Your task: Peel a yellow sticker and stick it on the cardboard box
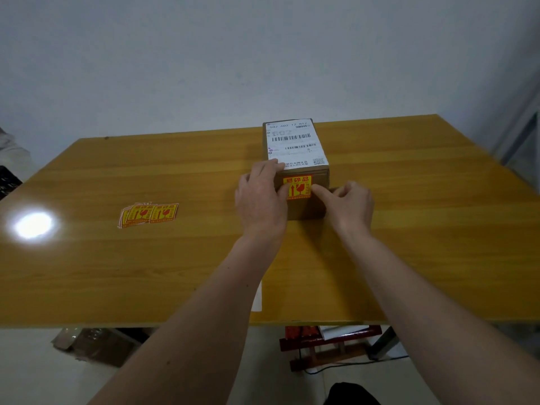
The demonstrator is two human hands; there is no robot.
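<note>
A cardboard box [305,209] stands on the wooden table [131,276], with a white shipping label [295,144] on its top. A yellow sticker [296,187] with red print lies flat on the box's near face. My left hand [260,200] clasps the box's near left corner, fingers over the top edge and thumb at the sticker's left side. My right hand [347,203] is curled, and its index fingertip presses on the sticker's right edge.
A small fanned pile of yellow stickers [147,214] lies on the table to the left of the box. A white strip of paper [257,296] shows beside my left forearm near the front edge. A lamp glare sits far left. Boxes and a red stool are under the table.
</note>
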